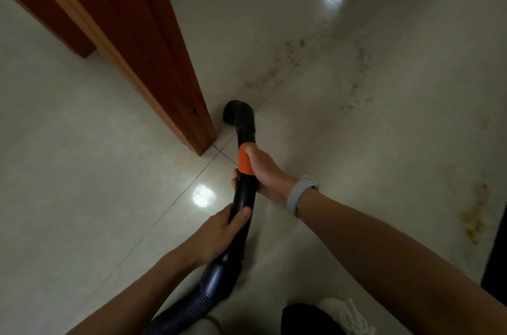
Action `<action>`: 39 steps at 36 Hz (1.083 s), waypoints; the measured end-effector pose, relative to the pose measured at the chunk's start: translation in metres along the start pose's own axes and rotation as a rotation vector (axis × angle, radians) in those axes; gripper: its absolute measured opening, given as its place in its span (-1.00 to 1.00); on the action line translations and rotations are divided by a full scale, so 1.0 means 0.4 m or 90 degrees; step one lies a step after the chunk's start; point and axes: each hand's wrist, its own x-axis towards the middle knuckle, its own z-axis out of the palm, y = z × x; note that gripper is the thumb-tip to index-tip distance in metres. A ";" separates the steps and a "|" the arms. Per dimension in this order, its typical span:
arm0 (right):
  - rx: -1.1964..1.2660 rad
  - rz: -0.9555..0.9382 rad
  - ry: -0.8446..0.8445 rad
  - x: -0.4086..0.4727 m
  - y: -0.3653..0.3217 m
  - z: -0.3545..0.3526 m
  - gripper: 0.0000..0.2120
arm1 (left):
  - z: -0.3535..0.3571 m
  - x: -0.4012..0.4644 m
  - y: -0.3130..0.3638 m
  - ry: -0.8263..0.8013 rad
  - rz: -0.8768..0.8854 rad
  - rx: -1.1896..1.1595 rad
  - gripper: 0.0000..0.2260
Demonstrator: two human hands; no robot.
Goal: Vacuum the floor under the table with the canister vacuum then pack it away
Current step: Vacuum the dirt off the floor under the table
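Black and orange, the vacuum wand is gripped by both hands: the right hand wraps the orange band, the left hand closes around it lower down. Its elbow end sits at the wooden table leg. Dark spots remain on the tiled floor (so vacuuming seems unfinished), and packing away is not yet begun.

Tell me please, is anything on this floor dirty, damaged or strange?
Yes. The pale floor has dark specks along the tile joint, ahead and right of the vacuum tube, and a yellow-brown stain near the right edge. They look like dirt and old marks, not cracks. The wooden leg looks fine.
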 end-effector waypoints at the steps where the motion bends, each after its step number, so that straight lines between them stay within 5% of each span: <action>1: 0.003 -0.002 0.000 -0.003 0.002 -0.008 -0.82 | 0.001 0.001 0.000 -0.006 0.002 0.006 -0.58; 22: -0.096 0.008 -0.083 -0.038 -0.003 0.118 -0.79 | -0.064 -0.085 -0.027 0.033 -0.061 -0.186 -0.48; 30: 0.025 0.056 0.025 -0.094 0.079 0.067 -0.68 | -0.070 -0.082 -0.070 -0.099 -0.072 -0.110 -0.46; 39: 0.208 0.055 0.157 -0.135 0.158 0.040 -0.85 | -0.076 -0.073 -0.101 -0.152 -0.107 -0.065 -0.38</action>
